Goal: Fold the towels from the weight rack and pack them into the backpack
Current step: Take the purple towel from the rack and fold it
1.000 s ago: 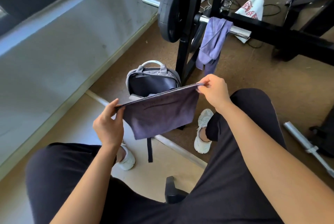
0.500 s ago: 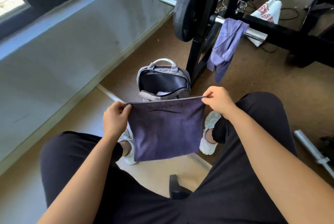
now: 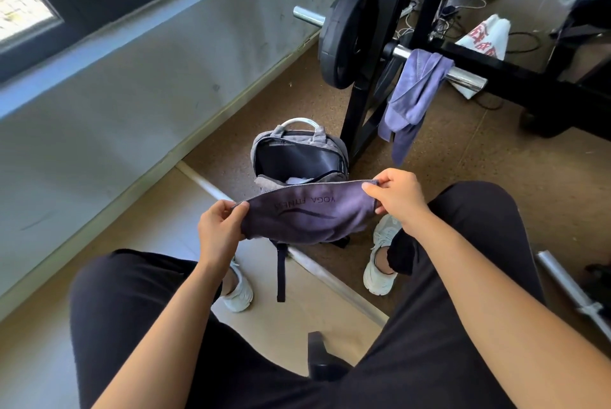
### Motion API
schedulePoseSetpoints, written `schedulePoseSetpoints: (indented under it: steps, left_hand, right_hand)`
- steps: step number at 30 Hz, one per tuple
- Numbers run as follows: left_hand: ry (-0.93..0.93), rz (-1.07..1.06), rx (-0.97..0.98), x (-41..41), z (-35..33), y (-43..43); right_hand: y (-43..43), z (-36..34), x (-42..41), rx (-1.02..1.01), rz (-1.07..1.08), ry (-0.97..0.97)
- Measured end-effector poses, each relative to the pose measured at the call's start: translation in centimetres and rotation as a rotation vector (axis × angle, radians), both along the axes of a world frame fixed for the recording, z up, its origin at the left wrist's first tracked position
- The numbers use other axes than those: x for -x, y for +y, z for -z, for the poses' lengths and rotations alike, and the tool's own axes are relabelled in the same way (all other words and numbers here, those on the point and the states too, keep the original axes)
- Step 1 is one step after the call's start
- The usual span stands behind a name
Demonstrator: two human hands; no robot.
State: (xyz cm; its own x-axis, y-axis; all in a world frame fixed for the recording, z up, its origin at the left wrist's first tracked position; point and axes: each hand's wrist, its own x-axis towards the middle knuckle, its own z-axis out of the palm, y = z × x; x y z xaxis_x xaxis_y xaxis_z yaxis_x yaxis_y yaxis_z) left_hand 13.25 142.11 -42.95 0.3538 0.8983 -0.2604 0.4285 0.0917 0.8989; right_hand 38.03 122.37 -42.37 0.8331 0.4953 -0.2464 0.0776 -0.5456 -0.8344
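Between the knees of a seated person, a dark purple towel [image 3: 307, 213] hangs stretched in the air, pinched at one top corner by the left hand [image 3: 220, 227] and at the other by the right hand [image 3: 398, 195]. Both hands are clamped on its upper edge and held well apart, so the cloth sags a little in the middle. It looks already doubled, with a printed line of lettering showing upside down near the top edge, so the folding of this one seems partly done and not finished. Just beyond it on the floor stands the grey backpack [image 3: 264, 152], unzipped and gaping, with a pale loop handle at the top and something light lying in the bottom; what that is cannot be told. A second, lighter purple towel [image 3: 413, 94] is draped in soft bunched folds over the shiny steel bar [image 3: 463, 76] of the black weight rack [image 3: 367, 101], beside a round black plate [image 3: 344, 35]. By my reading at least this hanging towel is left to fetch, fold and pack, and the one in hand must yet go into the bag. Both towels look thin, soft and limp, likely microfibre, against the hard metal frame and the speckled brown floor [image 3: 529, 184].
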Motion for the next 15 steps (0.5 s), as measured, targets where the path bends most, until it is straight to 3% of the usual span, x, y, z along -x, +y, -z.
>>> schedulePoseSetpoints:
  steps: [7,15]
  left_hand:
    - [-0.217,0.221,0.159,-1.3,-1.4,-3.8]
    - [-0.242,0.371,0.224,-2.5,-1.4,-6.2]
  right_hand:
    - [1.1,-1.6,3.5,-0.243,-0.116,0.141]
    - [2.3,-1.7,6.8,-0.249,-0.376,0.100]
